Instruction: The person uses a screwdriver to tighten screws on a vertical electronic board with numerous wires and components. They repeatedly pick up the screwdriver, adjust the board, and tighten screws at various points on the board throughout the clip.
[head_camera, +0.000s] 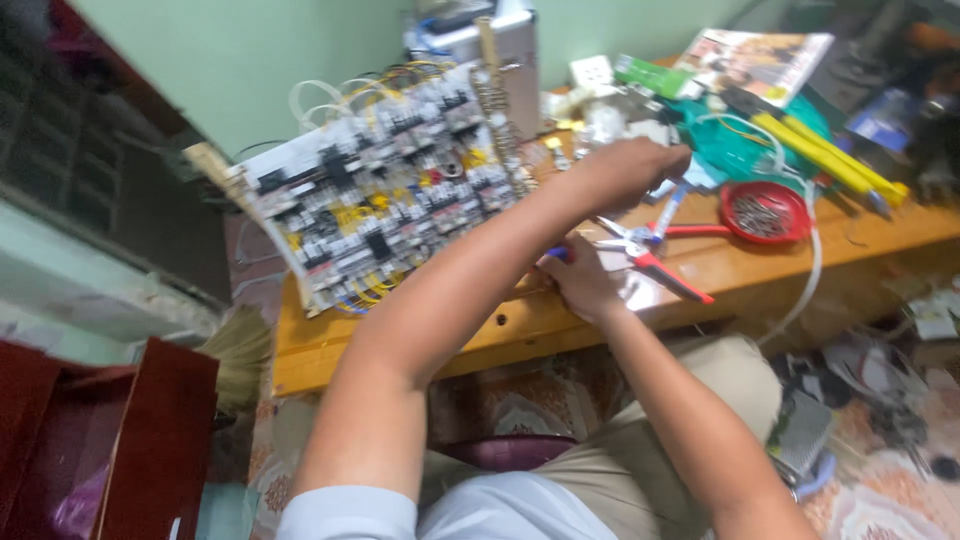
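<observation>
Blue-handled small tool (557, 254), only a short blue end of which shows, is pinched in the right hand (583, 283) just above the near edge of the long orange wooden bench (500, 335); what kind of tool it is cannot be told.

In the head view, the left hand (630, 165) is reached across and beyond the right hand, its fingers curled down among small white plastic parts (612, 120) at the far side of the bench. Whether something is actually gripped there cannot be told, since the fingertips are blurred and turned away.

The right hand is closed, its fingers folded around the blue end. Just to the right of it, red-handled metal pliers (645, 250) are lying open on the wood, and further right a round red dish of small metal pieces (764, 212) is seen.

A slip is judged possible: the left forearm is passed close over the white circuit board crowded with black and yellow components (375, 195), and a wire or component could be snagged if the arm were lowered. The pliers could also be knocked off the edge by the right wrist.
</observation>
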